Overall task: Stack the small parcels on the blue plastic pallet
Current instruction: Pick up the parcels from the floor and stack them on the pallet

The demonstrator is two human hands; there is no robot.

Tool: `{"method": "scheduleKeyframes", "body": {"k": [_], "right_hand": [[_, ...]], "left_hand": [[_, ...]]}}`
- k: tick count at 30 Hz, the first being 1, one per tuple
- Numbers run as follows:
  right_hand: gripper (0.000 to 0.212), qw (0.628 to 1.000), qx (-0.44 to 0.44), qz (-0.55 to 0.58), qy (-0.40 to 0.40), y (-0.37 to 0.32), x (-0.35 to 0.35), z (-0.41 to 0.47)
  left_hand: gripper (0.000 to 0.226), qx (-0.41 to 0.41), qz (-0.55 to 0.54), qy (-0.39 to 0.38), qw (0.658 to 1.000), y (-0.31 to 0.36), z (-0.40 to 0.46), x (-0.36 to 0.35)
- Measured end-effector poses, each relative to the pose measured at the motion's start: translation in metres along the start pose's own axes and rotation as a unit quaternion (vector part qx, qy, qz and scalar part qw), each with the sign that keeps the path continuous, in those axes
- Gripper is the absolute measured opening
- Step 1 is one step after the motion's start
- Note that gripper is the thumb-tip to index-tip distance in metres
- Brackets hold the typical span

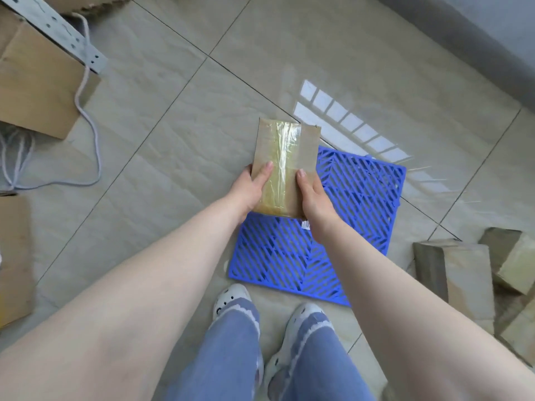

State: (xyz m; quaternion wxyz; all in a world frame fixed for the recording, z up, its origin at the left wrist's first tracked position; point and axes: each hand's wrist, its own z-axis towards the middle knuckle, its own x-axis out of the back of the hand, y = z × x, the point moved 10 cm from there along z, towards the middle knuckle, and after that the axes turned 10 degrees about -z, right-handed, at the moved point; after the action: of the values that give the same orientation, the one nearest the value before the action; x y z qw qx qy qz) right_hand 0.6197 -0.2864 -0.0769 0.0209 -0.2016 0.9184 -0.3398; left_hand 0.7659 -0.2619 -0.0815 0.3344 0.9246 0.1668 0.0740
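Head view: small taped parcel (285, 166) is being held in the air over the far-left corner of the blue plastic pallet (356, 209), its long axis running away from the person, near end between the two hands. Left hand (252, 189) and right hand (312, 195) are both gripping that near end, thumbs on top, other fingers hidden beneath, neither hand nearer. Pallet is lying bare on the tiled floor (173, 140), below and right of the parcel; more parcels (469, 273) are waiting in a heap at far right.
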Motion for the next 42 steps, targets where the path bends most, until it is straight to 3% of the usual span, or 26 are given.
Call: {"method": "scheduleKeyframes", "body": {"k": [8,23,29,37,42], "right_hand": [[0.058,0.999,-0.002,-0.04,0.014,0.038,0.002,0.065],[0.06,0.999,-0.001,0.012,0.051,0.045,-0.005,0.064],[0.072,0.997,-0.055,-0.027,0.044,0.043,0.006,0.051],[0.06,0.992,-0.1,-0.034,0.066,0.037,0.047,-0.041],[0.041,0.99,-0.111,0.034,0.074,0.037,0.076,-0.14]], "left_hand": [[0.057,0.009,-0.013,0.003,1.0,-0.045,0.062,-0.007],[0.054,-0.022,0.054,0.001,0.998,-0.038,0.07,-0.004],[0.093,0.014,0.079,0.058,0.995,-0.037,0.055,0.007],[0.071,0.012,0.078,0.191,0.979,-0.018,-0.044,0.032],[0.03,0.037,0.023,0.15,0.988,-0.013,-0.138,-0.004]]}}
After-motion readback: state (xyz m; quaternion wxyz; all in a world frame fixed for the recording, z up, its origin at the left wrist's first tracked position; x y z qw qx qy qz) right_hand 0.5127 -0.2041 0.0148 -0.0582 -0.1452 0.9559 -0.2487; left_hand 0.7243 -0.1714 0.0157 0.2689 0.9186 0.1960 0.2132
